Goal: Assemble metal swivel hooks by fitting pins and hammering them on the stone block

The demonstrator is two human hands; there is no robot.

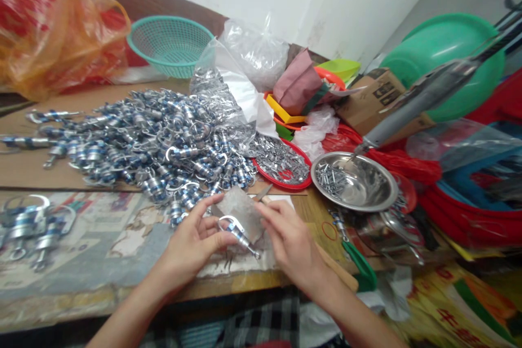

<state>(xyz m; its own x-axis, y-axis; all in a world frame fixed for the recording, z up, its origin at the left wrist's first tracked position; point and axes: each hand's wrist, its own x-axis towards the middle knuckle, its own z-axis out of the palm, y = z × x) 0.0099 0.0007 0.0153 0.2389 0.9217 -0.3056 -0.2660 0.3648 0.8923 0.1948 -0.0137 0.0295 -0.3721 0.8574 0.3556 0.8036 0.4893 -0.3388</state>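
Near the bench's front edge, my left hand (202, 236) pinches a blue and silver metal clip (240, 234) with a curved hook at one end and a small ring at the other. Behind and beneath the clip is a grey metal block (240, 209). My right hand (287, 236), just right of the block, has its fingers closed on a small pointed tool (263, 193), whose tip shows above the fingers. A large heap of similar clips (163, 141) lies behind my left hand.
A red tray (304, 185) of small metal pieces and a steel bowl (367, 190) with pins stand right of the heap. Further right hangs a grey rod-like tool (420, 100). A teal basket (171, 46) is at the back; several clips (35, 234) lie at left.
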